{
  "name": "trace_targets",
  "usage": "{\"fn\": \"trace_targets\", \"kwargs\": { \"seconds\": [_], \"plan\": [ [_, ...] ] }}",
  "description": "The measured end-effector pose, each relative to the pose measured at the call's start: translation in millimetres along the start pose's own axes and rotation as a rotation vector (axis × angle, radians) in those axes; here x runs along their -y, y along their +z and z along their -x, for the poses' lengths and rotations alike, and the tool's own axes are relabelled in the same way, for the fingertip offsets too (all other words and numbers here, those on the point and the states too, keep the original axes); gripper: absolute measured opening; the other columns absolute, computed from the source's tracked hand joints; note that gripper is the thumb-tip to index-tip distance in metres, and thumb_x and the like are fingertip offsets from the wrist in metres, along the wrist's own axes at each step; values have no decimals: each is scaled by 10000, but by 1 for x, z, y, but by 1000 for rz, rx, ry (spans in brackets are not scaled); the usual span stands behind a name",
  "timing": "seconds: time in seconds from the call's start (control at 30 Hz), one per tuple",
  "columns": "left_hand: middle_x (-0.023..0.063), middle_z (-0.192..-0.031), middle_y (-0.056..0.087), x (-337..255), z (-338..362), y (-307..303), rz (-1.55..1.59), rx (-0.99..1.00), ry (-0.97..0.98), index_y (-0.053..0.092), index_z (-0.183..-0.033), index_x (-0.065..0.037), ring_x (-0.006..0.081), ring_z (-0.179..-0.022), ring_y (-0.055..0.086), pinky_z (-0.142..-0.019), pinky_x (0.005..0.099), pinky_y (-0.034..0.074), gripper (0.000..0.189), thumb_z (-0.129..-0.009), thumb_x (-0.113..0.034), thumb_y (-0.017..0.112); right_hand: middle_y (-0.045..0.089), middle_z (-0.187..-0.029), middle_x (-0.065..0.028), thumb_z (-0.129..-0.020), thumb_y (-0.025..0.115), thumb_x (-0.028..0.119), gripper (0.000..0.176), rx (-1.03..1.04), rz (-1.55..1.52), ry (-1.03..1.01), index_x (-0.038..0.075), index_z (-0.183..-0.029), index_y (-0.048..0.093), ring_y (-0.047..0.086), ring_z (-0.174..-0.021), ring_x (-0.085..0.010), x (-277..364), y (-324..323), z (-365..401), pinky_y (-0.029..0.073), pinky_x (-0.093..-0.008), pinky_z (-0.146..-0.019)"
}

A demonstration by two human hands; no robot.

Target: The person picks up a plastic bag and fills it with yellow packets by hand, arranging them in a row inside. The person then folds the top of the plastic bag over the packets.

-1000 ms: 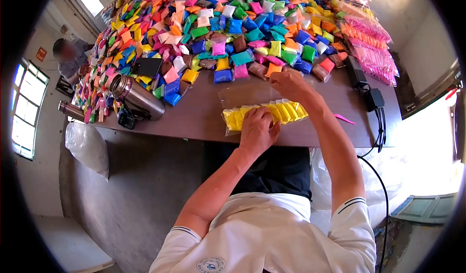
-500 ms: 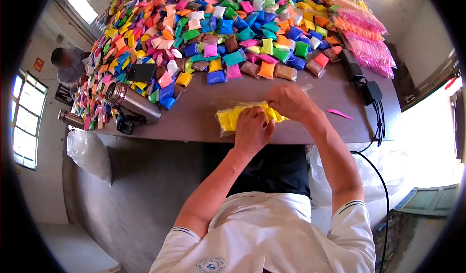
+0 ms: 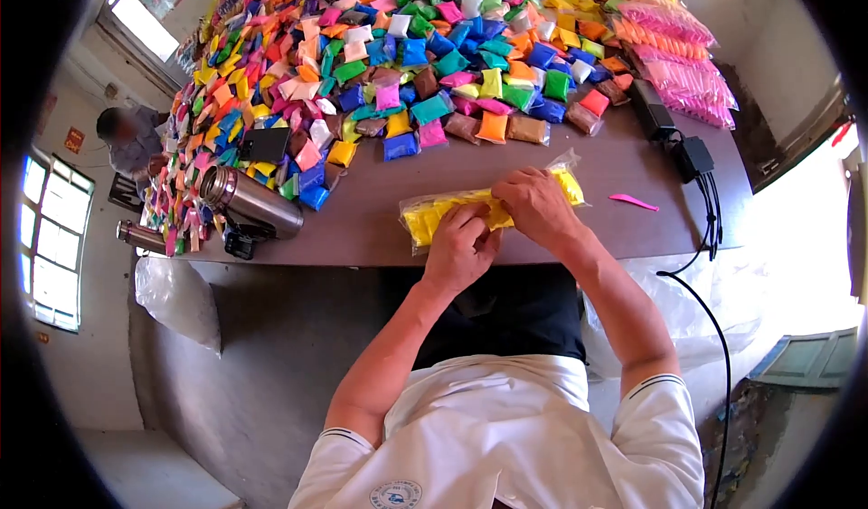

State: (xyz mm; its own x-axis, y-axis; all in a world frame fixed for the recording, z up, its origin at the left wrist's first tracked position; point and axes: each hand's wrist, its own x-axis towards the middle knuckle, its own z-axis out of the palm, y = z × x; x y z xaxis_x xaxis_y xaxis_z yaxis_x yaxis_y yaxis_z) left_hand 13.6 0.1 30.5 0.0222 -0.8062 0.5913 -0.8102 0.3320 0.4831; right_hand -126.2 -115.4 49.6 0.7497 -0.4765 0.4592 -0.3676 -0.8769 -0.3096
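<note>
A long clear plastic bag (image 3: 421, 223) filled with yellow contents lies across the table near its front edge. My left hand (image 3: 461, 249) is closed on the near side of this bag, its fingers curled in. Just to the right, my right hand (image 3: 540, 209) has its fingers bent down onto the bag's middle and grips it. The bag's right end (image 3: 568, 183) shows beyond my right hand, with a crinkled clear edge. My fingers hide the central part. A small pink plastic knife (image 3: 633, 202) rests to the right, untouched.
A large heap of colourful small packets (image 3: 407, 66) covers the table's far side. Stacked long pink packs (image 3: 683, 84) stand at right, beside a black power strip (image 3: 651, 111) with cables. A steel thermos (image 3: 253, 203) lies at left. A person (image 3: 136, 147) is at the far left.
My right hand has come down and closer to my left hand, onto the bag. The bag's right end is now spread out and visible. The view has shifted slightly.
</note>
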Motion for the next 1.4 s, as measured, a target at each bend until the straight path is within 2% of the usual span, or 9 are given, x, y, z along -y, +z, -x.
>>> {"fn": "trace_targets", "kwargs": {
  "seconds": [0.2, 0.33, 0.4, 0.47, 0.63, 0.73, 0.9, 0.97, 1.4],
  "plan": [
    [149, -1032, 665, 5, 10, -38, -41, 4, 22, 626, -775, -2, 317, -926, 648, -819, 376, 531, 157, -821, -130, 705, 600, -871, -86, -757, 609, 47, 80, -74, -41, -29, 73, -832, 603, 572, -913, -299, 2, 1, 8, 466, -405, -796],
    [147, -940, 692, 11, 14, -60, 67, -19, -174, 655, -853, 14, 273, -876, 671, -787, 344, 532, 225, -912, -203, 644, 595, -872, -109, -759, 600, 26, 100, -83, -55, -43, 59, -853, 601, 564, -895, -315, 0, 3, 8, 472, -410, -802],
    [136, -894, 678, 8, 15, -70, 246, -13, -378, 651, -863, 17, 260, -842, 658, -771, 315, 525, 243, -937, -214, 628, 592, -869, -115, -761, 596, 20, 99, -103, -70, -46, 54, -854, 600, 561, -889, -319, 0, 5, 8, 474, -410, -803],
    [125, -872, 681, 9, 18, -74, 261, -1, -408, 651, -862, 18, 217, -832, 652, -767, 294, 512, 331, -978, -283, 578, 590, -866, -121, -765, 592, 14, 103, -64, -34, -46, 51, -860, 601, 560, -885, -322, 0, 5, 8, 477, -407, -796],
    [105, -904, 681, 14, 18, -83, 571, -41, -616, 644, -812, -50, 163, -870, 632, -862, 324, 487, 498, -1006, -467, 455, 598, -875, -131, -770, 604, -23, 103, -55, -44, -32, 40, -850, 603, 565, -893, -320, 0, 3, 8, 486, -400, -802],
    [114, -897, 679, 22, 22, -89, 588, -102, -684, 629, -790, -42, 162, -861, 630, -897, 332, 472, 511, -1013, -461, 440, 580, -851, -121, -749, 584, -2, 113, -87, -43, -59, 51, -849, 594, 559, -877, -324, -1, 6, 8, 481, -410, -781],
    [107, -832, 671, 49, 40, -90, 590, -168, -755, 612, -770, -41, 160, -758, 617, -785, 317, 503, 513, -1014, -458, 439, 584, -865, -118, -742, 588, -1, 128, -54, -48, -48, 46, -860, 600, 560, -891, -324, -1, 5, 8, 484, -404, -795],
    [66, -766, 666, 60, 47, -85, 794, -175, -1012, 644, -765, -61, 119, -688, 611, -710, 271, 510, 525, -990, -501, 466, 586, -880, -119, -738, 596, 4, 138, -77, -44, -47, 42, -870, 604, 558, -910, -321, 0, 6, 8, 485, -400, -810],
    [10, -758, 627, 51, 34, -76, 599, -108, -1041, 647, -814, -88, 85, -697, 567, -681, 234, 463, 459, -971, -495, 504, 569, -865, -121, -754, 602, 7, 111, -44, -37, -8, 47, -857, 596, 557, -918, -316, -3, 11, 10, 482, -408, -801]
  ]
}}
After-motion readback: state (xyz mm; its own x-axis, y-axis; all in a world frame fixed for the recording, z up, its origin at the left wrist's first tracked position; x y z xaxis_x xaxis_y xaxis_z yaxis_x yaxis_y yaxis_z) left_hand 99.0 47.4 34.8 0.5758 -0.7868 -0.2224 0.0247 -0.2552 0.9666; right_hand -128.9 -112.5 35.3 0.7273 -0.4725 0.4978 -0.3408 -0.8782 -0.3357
